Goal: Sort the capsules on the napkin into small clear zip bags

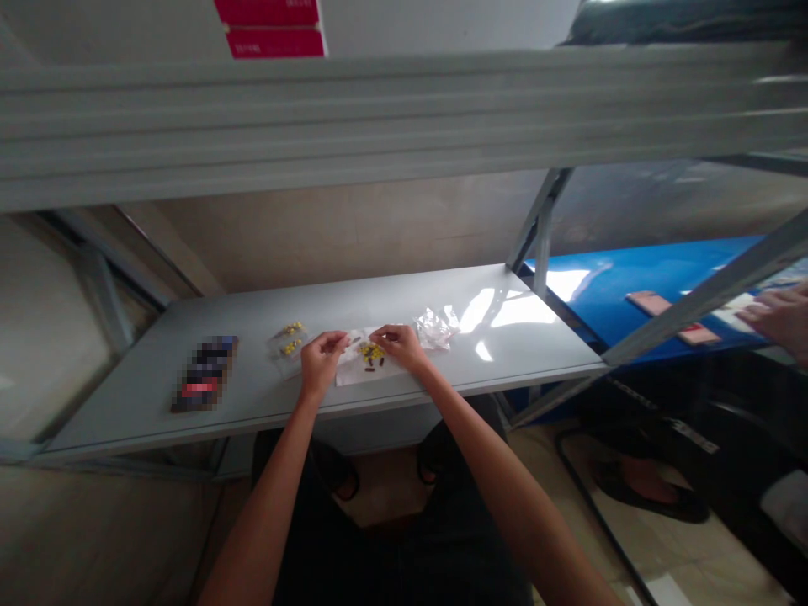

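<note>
My left hand (321,358) is over the left side of a white sheet (351,376), thumb and fingers pinched together. On the sheet's right side my right hand (402,345) is also closed in a pinch, its fingertips just above a small pile of yellow pieces (371,350). Anything held in either pinch is too small to make out. A few dark brown pieces (369,369) lie beside the yellow ones. Left of my left hand is a clear plastic bag (282,347) with more yellow pieces. A crumpled clear bag (437,328) rests by my right hand.
A pixelated phone-like object (205,374) lies on the left of the grey shelf table (252,313). Overhead runs a thick metal shelf beam (404,126). Metal posts (539,227) stand at the right, beside a blue table (584,307) with another person's hand (786,313).
</note>
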Available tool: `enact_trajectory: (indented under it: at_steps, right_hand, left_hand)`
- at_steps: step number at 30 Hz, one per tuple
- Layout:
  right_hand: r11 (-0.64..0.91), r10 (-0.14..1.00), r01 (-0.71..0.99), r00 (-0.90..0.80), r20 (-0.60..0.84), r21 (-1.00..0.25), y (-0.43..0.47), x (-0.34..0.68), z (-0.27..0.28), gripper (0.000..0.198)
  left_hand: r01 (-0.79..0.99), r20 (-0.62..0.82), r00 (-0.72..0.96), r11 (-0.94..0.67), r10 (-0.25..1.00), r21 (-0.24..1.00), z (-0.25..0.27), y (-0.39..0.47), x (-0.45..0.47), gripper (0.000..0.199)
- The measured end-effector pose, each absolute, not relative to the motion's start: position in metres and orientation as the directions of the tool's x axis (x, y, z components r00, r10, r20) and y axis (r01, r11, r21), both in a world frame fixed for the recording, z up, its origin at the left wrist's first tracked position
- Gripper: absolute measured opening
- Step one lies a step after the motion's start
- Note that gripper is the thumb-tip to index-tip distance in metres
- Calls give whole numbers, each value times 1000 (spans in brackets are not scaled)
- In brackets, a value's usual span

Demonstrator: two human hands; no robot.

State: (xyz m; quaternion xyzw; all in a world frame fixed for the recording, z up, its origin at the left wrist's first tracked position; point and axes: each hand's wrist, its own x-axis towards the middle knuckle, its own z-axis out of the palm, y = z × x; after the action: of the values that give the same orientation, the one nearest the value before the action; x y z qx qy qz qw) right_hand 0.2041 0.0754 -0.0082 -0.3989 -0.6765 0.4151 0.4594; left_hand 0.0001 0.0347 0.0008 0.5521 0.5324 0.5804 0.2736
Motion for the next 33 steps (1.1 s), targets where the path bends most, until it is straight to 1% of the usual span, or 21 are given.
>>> enact_trajectory:
  at_steps: [2,7,10,12,15,18,21,24,27,29,31,32,33]
  right_hand:
    - [343,919,154,-260,296,-927,74,204,-7,31]
    - [322,928,133,-241,285,-937,74,204,-6,31]
    - [317,936,112,-201,290,-942,73,202,-6,32]
    - [310,943,92,-160,293,-946,71,201,-4,33]
    - [330,944,105,-42,327,-938,65,204,1,34]
    - [361,908,189,154,390,-913,59,224,7,36]
    - [315,863,298,306,403,-901,57,257,12,39]
    - [246,860,371,342,378,-895,58,288,12,41]
    - [173,856,465,365,365,-868,57,306,9,42]
    - [113,818,575,408,405,-810,54,310,9,38]
    - [69,762,696,426,487,-715,51,308,11,34]
    - [73,741,755,396,542,-652,49,305,12,32]
    - [103,731,811,331,597,-576,47,302,14,30]
  left_hand:
    - [241,337,-234,-282,912,929,1,34,0,26]
    - [227,360,-232,-309,904,923,-1,34,2,27]
    - [184,342,-202,-308,918,934,-2,36,2,30]
    - [203,341,-202,-302,918,932,-1,35,1,30]
    - [299,381,-205,-312,902,902,3,28,-5,26]
    - [449,447,-112,-356,887,819,8,16,-18,18]
    - [577,508,-13,-408,861,708,8,7,-35,17]
    - [673,575,-23,-413,818,614,5,4,-47,17]
    - [755,620,-89,-353,780,553,2,6,-51,17]
    - [797,634,-144,-291,760,530,-1,7,-52,19]
    - [824,635,-188,-231,749,517,-5,7,-54,22]
    - [830,630,-205,-209,749,518,-8,8,-55,24]
    - [830,622,-216,-193,753,523,-11,8,-57,25]
